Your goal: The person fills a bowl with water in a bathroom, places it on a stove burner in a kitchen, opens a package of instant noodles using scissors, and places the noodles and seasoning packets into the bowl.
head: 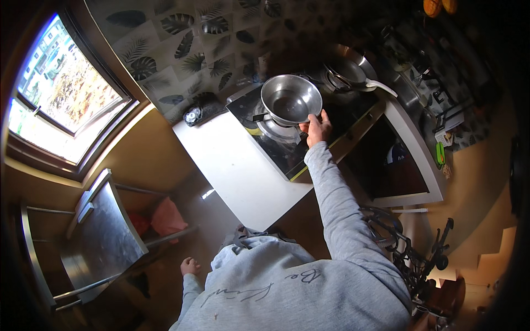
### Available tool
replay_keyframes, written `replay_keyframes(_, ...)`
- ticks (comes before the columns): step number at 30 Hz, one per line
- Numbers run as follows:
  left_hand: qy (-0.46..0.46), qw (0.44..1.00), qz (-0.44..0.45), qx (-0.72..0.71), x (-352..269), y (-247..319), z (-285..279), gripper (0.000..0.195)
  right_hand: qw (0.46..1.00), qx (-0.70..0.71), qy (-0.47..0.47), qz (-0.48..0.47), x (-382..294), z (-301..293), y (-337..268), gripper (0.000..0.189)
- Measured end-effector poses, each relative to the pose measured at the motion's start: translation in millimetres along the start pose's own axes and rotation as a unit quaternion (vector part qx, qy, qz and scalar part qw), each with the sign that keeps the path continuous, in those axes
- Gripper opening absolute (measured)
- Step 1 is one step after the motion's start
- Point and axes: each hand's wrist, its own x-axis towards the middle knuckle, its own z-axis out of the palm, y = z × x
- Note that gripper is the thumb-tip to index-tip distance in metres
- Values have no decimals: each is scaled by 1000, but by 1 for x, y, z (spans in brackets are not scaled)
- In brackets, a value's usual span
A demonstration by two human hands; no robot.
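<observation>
My right hand (pixel 318 129) grips the near rim of a round stainless-steel bowl (pixel 290 98). The bowl is over the left burner (pixel 281 131) of a black gas stove (pixel 285 155); I cannot tell whether it rests on the burner or is held just above it. Nothing shows inside the bowl apart from reflections. My left hand (pixel 190 266) hangs low at my side, its fingers loosely curled, away from the stove. Nothing is seen in it, though its palm is hidden.
A frying pan (pixel 352 74) with a pale handle sits on the right burner. Left of the stove lies a white countertop (pixel 240 165) with a dark, shiny bundle (pixel 203 111) against the tiled wall (pixel 178 53). A metal-topped folding table (pixel 103 236) stands at lower left, below the window (pixel 66 95).
</observation>
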Motion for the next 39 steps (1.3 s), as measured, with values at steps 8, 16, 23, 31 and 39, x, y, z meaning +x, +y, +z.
replay_keyframes(8, -36, 998, 35, -44, 21, 11, 2, 27, 999, 15, -26, 17, 1, -7, 0, 33)
replay_keyframes(16, -34, 999, 15, -14, 17, 29, 4, 26, 998, 37, 34, 41, -1, -35, -13, 49)
replay_keyframes(23, -28, 999, 21, 10, 6, 14, -6, 24, 975, 69, 147, 150, -42, -163, 63, 20)
replay_keyframes(31, -41, 998, 34, 26, 2, 54, -3, 25, 919, 86, 93, 373, -53, -174, 83, 44)
replay_keyframes(39, -35, 991, 56, 116, -38, 75, 13, 25, 851, 353, 79, 381, -43, -170, 111, 31)
